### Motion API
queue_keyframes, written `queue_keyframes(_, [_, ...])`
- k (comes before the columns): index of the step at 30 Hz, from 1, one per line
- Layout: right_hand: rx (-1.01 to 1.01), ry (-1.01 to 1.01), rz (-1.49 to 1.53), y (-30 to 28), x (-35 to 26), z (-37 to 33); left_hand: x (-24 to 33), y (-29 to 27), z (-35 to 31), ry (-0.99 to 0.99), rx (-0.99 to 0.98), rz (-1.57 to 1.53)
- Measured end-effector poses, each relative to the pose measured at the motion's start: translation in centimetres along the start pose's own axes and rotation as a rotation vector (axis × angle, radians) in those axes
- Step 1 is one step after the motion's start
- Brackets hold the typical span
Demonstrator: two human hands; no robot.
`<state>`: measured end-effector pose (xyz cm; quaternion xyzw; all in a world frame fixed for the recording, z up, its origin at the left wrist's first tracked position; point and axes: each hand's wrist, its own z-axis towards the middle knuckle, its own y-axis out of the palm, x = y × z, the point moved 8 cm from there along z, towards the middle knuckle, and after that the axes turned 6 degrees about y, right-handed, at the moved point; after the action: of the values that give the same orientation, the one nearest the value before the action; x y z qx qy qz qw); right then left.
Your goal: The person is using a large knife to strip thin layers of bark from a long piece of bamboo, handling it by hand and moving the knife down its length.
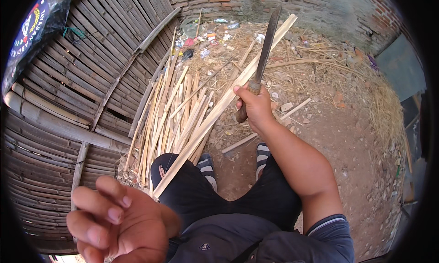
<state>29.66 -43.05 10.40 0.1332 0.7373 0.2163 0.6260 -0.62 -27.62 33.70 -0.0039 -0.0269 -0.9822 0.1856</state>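
My right hand point(254, 106) grips the wooden handle of a long dark machete point(265, 53), blade pointing up and away. A long pale bamboo strip point(215, 114) runs diagonally from my left thigh up past the blade; the blade lies against it near its far half. My left hand point(116, 222) is raised close to the camera at the lower left, fingers curled loosely, with nothing visible in it. My legs in dark shorts point(192, 190) and two striped sandals point(206, 164) are below.
A pile of split bamboo strips point(169, 116) lies on the ground left of my feet. A woven bamboo platform point(68, 103) fills the left side. Dry scraps and litter point(206, 39) lie against a brick wall point(274, 2). Bare dirt point(347, 144) spreads to the right.
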Motion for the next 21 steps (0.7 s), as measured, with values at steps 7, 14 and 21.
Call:
queue_keyframes(7, [-0.021,-0.003,0.079,-0.3,-0.2,0.0,-9.5,-0.7,-15.5,-0.585,-0.944,0.836])
queue_keyframes(14, [-0.052,-0.027,0.043,0.3,-0.3,-0.4,-10.4,-6.7,-22.5,-0.861,-0.943,0.944])
queue_keyframes(21, [0.267,-0.41,-0.056,-2.6,-8.1,-1.3,-11.0,-7.9,-22.4,-0.991,-0.787,0.889])
